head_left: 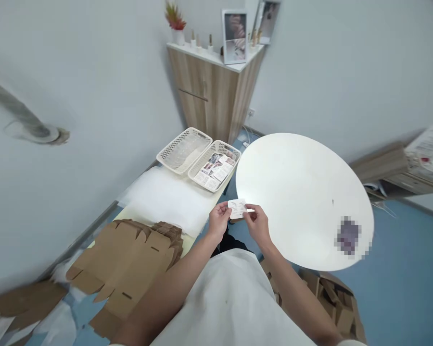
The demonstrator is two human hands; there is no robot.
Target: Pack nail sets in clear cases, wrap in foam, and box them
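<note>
A small white printed card [237,208] is held up between my two hands, in front of my body. My left hand [219,220] pinches its left edge between thumb and fingers. On the right edge, the thumb and fingers of my right hand [257,222] grip it the same way. The print is too small to read. Just beyond my hands, a white plastic basket [237,153] contains a pile of printed cards [216,169], some with pictures and some with text.
Another white basket [162,154] stands left of the cards. Flattened cardboard boxes [126,254] and white sheets [166,197] lie on the left table. A round white table [299,192] stands at right. Folded boxes [337,302] fill a carton below. A corner cabinet [212,91] stands behind.
</note>
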